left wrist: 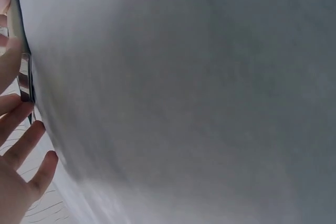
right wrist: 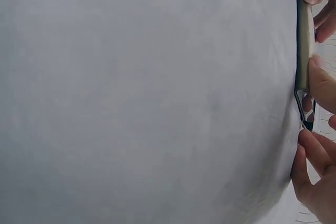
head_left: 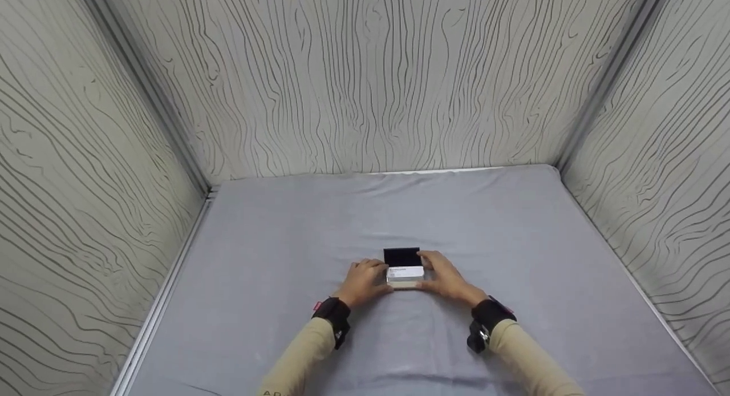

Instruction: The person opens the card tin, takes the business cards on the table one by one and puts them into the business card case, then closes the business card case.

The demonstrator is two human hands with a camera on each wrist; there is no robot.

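A small business card case (head_left: 405, 285) with a beige front and shiny metal sides rests on the grey cloth, its dark-lined lid (head_left: 401, 257) raised at the back. White cards (head_left: 405, 271) with small print show inside it. On the left side, my left hand (head_left: 362, 282) holds the case, thumb at the front corner and fingers along the side. My right hand (head_left: 447, 277) grips the opposite side, thumb at the front right corner and index finger at the lid's edge. In the right wrist view the case (right wrist: 303, 45) appears edge-on, with fingers at both ends.
Grey cloth (head_left: 274, 242) with light wrinkles covers the table. Panels with a wood-grain line pattern (head_left: 365, 82) stand behind and on both sides, joined by grey metal posts (head_left: 137, 82). Black straps (head_left: 333, 316) with cameras sit on both wrists.
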